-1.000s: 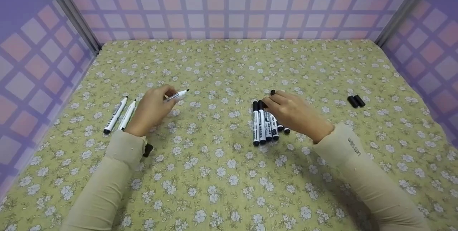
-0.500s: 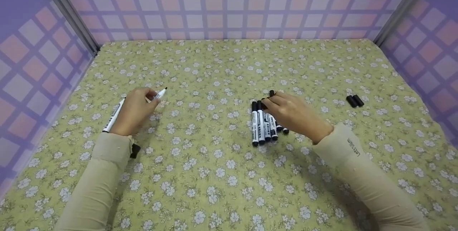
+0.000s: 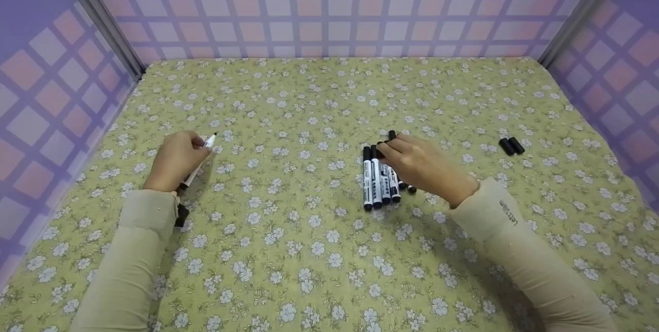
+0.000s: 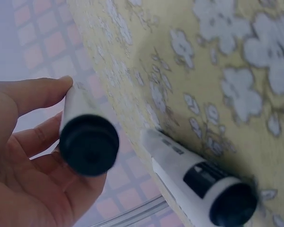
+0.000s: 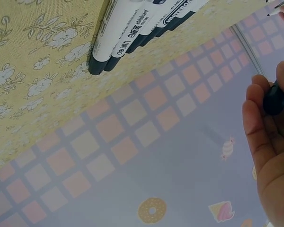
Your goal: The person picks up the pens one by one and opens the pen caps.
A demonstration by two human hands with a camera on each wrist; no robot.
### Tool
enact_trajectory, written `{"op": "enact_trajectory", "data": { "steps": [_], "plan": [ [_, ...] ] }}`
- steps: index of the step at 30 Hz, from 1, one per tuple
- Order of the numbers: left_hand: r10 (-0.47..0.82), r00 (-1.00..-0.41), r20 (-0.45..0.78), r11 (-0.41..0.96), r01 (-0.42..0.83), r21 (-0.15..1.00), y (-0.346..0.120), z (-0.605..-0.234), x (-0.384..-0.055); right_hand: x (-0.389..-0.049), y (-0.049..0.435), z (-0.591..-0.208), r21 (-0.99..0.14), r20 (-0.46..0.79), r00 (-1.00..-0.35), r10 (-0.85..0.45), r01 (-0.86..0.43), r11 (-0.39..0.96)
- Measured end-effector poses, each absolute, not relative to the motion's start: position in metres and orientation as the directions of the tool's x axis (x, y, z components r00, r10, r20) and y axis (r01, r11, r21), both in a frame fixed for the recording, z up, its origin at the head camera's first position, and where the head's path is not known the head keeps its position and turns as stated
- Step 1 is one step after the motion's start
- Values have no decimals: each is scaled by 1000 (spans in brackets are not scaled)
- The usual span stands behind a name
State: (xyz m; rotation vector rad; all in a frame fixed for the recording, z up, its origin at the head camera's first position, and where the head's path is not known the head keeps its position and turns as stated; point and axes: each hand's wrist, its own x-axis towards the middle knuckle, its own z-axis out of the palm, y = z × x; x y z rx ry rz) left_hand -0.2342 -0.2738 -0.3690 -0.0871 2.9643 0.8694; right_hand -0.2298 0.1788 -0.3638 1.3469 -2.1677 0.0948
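Our left hand [image 3: 175, 159] over yellow floral cloth [image 3: 293, 219], pinching a slim white uncapped marker [image 3: 209, 142], our right hand [image 3: 418, 164] angled inward, gripping a small black cylindrical cap [image 5: 273, 100] near capped white markers [image 3: 376, 185]

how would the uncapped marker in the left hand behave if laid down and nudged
The uncapped marker would probably roll: its barrel and black end look round. It seems stiff, its body straight in the left hand. That slim body suggests little weight.
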Motion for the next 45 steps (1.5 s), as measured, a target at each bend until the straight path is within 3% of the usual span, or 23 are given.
{"op": "enact_trajectory", "data": {
  "steps": [12, 45],
  "plan": [
    [-80, -987, -139, 831, -144, 537, -286, -373, -235, -229, 178, -364, 228, 498, -329, -802, -843, 487],
    [-74, -996, -41, 884, -84, 461, -294, -381, -232, -228, 180, -364, 193, 469, -343, -814, -859, 474]
  ]
}}
